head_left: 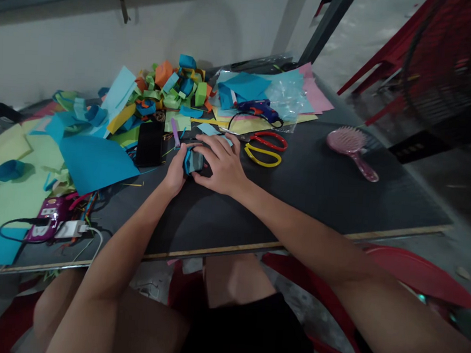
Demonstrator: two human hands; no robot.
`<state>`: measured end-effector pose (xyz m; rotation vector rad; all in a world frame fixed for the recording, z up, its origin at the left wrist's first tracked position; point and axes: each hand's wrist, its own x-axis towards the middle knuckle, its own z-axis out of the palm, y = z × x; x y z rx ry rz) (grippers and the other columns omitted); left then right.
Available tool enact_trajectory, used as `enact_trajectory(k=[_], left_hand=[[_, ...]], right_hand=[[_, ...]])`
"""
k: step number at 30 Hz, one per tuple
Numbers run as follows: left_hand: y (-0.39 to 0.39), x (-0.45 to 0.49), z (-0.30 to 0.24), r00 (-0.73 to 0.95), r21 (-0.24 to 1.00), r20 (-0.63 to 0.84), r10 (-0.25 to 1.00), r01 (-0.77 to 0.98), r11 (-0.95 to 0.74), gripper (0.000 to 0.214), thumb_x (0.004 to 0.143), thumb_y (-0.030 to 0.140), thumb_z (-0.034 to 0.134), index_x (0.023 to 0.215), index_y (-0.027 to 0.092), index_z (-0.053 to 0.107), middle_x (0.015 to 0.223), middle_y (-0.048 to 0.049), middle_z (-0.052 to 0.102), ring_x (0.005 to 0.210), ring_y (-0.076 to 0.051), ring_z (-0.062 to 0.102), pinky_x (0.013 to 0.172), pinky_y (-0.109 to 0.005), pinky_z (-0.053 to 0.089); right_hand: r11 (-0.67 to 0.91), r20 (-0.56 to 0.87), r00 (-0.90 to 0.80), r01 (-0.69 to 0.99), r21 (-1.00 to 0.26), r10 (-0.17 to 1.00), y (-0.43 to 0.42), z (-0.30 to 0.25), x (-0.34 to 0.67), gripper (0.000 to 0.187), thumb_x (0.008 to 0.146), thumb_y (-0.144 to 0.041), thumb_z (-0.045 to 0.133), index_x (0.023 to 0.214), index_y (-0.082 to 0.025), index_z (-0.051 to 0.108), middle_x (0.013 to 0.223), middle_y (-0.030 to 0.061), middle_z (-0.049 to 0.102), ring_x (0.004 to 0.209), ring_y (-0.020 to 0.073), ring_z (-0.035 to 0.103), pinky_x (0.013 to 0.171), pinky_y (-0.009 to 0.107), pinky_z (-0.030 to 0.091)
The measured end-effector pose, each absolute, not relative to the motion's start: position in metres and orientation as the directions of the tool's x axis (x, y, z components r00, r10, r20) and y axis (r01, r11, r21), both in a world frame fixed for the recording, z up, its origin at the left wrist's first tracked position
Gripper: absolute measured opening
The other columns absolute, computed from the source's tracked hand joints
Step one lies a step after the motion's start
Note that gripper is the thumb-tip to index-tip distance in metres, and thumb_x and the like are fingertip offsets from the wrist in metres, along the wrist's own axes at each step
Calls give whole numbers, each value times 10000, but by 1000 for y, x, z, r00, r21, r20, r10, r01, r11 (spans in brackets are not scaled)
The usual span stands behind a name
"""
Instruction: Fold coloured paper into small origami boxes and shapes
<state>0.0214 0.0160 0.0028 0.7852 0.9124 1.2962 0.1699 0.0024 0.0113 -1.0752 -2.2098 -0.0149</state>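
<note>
Between my two hands is a small folded blue paper piece (194,162), box-like with several flat faces, held just above the dark table. My left hand (176,170) grips its left side with the thumb along the edge. From the right, my right hand (223,164) curls over it, fingers on top and thumb below, covering part of it. Scissors (266,149) with one red and one yellow handle lie right of my right hand. A purple paper strip (175,133) and a black phone (149,144) are left of and beyond my left hand.
Folded paper pieces (171,86) are heaped at the back, with blue sheets (95,161) to the left. A blue glue gun (260,109) lies on a plastic bag and paper. A pink hairbrush (352,147), a purple power strip (49,217) with cables and a fan (452,73) are also around.
</note>
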Motion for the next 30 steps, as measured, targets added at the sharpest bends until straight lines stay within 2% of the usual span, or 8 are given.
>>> enact_trajectory(k=[3,10,17,22,30], left_hand=[[15,22,5,43,886,-114,993,-449,121,379,975,481,517,1162,212,709,1019,-57,767,1049,-249,724,932,-346,585],[14,22,5,37,910,-80,996,-406,88,344,974,452,522,1009,189,740,968,-59,763,1073,-256,708,935,-334,571],[16,20,5,67,905,-100,993,-408,118,388,990,493,457,1044,218,724,967,-49,759,1058,-243,710,895,-329,580],[17,19,5,47,884,-149,988,-441,154,369,992,467,469,1012,198,721,936,-51,761,1045,-244,718,895,-330,585],[17,20,6,62,904,-122,991,-406,136,392,985,483,481,994,169,717,915,-66,765,1047,-250,722,929,-342,583]], right_hand=[[660,576,-432,700,-271,694,3,10,170,480,835,-385,607,1278,-197,603,1482,123,511,1353,357,444,1194,568,158],[670,608,-421,696,-259,673,4,10,170,463,836,-380,591,1265,-207,603,1470,112,530,1336,351,468,1191,574,159],[678,617,-426,692,-248,661,4,16,174,346,856,-389,591,1165,-241,639,1464,95,531,1351,353,453,1167,588,186],[680,601,-444,693,-239,664,4,17,174,473,859,-393,595,1300,-225,578,1505,116,480,1376,354,421,1172,584,175],[662,583,-444,714,-229,680,3,16,174,480,838,-396,620,1282,-217,598,1525,123,447,1383,366,397,1170,583,174]])
